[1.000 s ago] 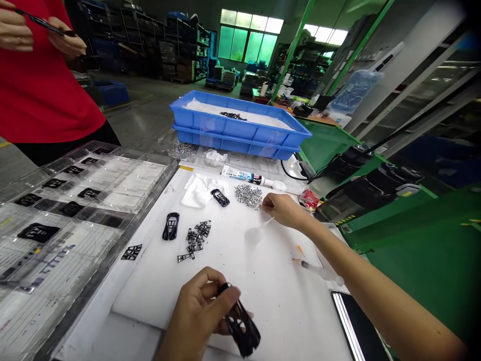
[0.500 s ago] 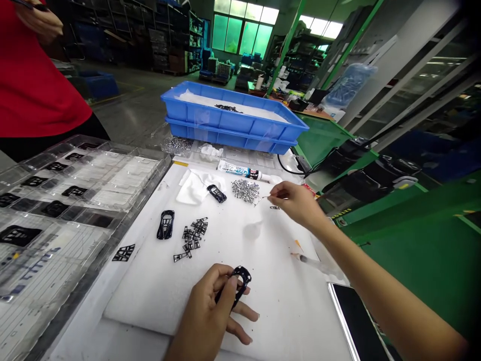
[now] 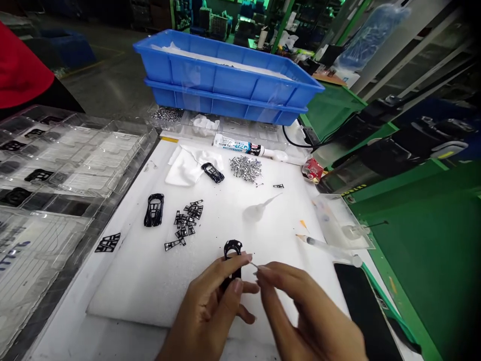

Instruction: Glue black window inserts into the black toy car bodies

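Observation:
My left hand grips a glossy black toy car body shell with an open cutout, held above the white foam sheet. Close beside it, my right hand pinches a thin small metal pin whose tip is near the left fingertips. A pile of small silver metal parts lies farther back. Two more black car shells rest on the foam: one car shell at left, another car shell on a white cloth. Between them and me is a heap of small black frames.
Stacked blue bins stand at the back, behind a glue tube. Clear compartment trays fill the left. On the right are a syringe, a phone and a clear box. A dropper lies mid-foam.
My right hand has come back from beside the silver pile to the left hand, with the pin in its fingers. The black shell is turned more upright, and the camera has tilted down.

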Available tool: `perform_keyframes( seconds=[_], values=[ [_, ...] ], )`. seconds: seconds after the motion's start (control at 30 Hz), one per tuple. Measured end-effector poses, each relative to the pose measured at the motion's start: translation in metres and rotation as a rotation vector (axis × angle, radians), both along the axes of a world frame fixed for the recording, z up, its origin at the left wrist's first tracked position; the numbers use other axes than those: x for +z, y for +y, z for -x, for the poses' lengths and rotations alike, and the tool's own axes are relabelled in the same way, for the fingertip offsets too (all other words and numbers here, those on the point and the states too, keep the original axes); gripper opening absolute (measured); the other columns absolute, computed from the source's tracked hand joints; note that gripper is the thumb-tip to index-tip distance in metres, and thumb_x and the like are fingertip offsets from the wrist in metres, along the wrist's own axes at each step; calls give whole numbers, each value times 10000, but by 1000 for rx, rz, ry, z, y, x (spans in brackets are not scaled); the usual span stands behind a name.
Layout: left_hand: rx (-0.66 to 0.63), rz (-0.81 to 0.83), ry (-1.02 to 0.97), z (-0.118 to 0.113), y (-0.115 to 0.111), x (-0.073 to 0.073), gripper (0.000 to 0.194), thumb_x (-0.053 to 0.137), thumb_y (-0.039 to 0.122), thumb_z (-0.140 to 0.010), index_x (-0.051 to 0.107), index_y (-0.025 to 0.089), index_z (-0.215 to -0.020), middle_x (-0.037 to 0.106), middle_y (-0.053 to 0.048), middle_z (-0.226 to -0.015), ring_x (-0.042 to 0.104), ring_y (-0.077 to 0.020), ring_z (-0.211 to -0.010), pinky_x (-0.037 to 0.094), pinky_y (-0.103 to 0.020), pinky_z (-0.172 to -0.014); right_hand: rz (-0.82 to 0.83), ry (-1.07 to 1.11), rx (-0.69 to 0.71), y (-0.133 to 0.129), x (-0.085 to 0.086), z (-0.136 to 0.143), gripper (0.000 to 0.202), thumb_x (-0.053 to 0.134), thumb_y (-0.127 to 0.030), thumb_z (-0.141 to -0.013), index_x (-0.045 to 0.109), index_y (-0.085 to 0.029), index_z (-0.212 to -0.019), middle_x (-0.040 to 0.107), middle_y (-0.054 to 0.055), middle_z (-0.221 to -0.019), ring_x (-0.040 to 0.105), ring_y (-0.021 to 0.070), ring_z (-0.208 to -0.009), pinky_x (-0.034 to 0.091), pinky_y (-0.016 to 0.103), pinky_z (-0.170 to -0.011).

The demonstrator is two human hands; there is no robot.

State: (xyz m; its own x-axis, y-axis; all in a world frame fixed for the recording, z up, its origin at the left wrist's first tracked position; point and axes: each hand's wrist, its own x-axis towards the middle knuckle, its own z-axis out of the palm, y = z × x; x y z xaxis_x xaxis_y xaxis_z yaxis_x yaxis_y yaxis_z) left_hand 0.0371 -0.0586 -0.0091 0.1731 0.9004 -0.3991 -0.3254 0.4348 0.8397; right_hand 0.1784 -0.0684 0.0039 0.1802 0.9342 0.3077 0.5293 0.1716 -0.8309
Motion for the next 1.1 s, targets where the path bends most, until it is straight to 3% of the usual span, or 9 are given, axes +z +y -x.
perform_keyframes(
  seconds=[0.13,0.2,0.3,0.4,0.57,0.73,0.83,0.9,1.1],
  values=[
    [36,-87,12,2,-3,-4,312,672,395,-957,776,328,-1243,705,-53,-1350,602,-287,-1330,541,-340,-1093,47,202,144,2,-9,12,207,746,-174,-891,761,-333,-1022,744,5,-1038,739,184,-905,656,244,-746],
    [43,-137,15,2,-4,-6,303,660,376,-968,773,346,-1247,704,-42,-1343,530,-289,-1410,505,-328,-1133,152,260,225,5,-5,9,188,761,-203,-885,774,-323,-1029,751,14,-1046,748,199,-926,661,264,-801],
    [12,-170,12,1,-6,-7,313,638,361,-982,758,355,-1271,703,-47,-1308,624,-274,-1279,597,-298,-985,263,333,182,6,1,4,144,768,-273,-887,783,-323,-1022,766,11,-975,757,184,-799,660,243,-737],
    [-28,-90,-40,1,-6,-6,363,659,347,-972,714,365,-1330,677,-50,-1346,715,-226,-1058,644,-275,-811,263,374,65,5,2,-2,286,788,-310,-871,741,-335,-1152,765,-1,-884,749,171,-703,648,213,-639],
    [4,146,-167,3,0,-1,642,620,435,-987,413,281,-1575,740,-129,-1149,785,-270,-863,667,-339,-604,267,292,-89,3,0,-9,207,814,-392,-845,752,-267,-999,787,29,-899,776,207,-784,658,226,-738],
    [35,172,-147,0,5,4,451,692,449,-934,650,166,-1283,754,-100,-937,772,-243,-747,649,-308,-551,300,431,-162,6,-8,9,208,803,-439,-848,751,-255,-931,762,57,-1132,744,249,-1046,650,304,-870],
    [36,144,-137,0,5,4,368,731,440,-903,683,183,-1163,745,-57,-877,702,-159,-645,621,-261,-533,294,440,-170,8,-17,21,230,807,-456,-835,774,-237,-901,741,73,-1115,736,243,-941,653,373,-853],
    [56,120,-112,1,3,2,328,737,435,-898,680,194,-1113,739,-33,-854,650,-115,-616,571,-201,-525,266,436,-163,9,-22,26,219,811,-441,-833,771,-231,-881,734,65,-1028,720,215,-876,641,345,-829],
    [140,26,172,-1,-4,-6,244,644,459,-950,619,217,-968,716,13,-679,627,-135,-555,512,-230,-539,366,539,-134,3,-14,40,261,798,-451,-839,686,-217,-806,702,61,-992,646,148,-679,468,192,-429]
  ],
)
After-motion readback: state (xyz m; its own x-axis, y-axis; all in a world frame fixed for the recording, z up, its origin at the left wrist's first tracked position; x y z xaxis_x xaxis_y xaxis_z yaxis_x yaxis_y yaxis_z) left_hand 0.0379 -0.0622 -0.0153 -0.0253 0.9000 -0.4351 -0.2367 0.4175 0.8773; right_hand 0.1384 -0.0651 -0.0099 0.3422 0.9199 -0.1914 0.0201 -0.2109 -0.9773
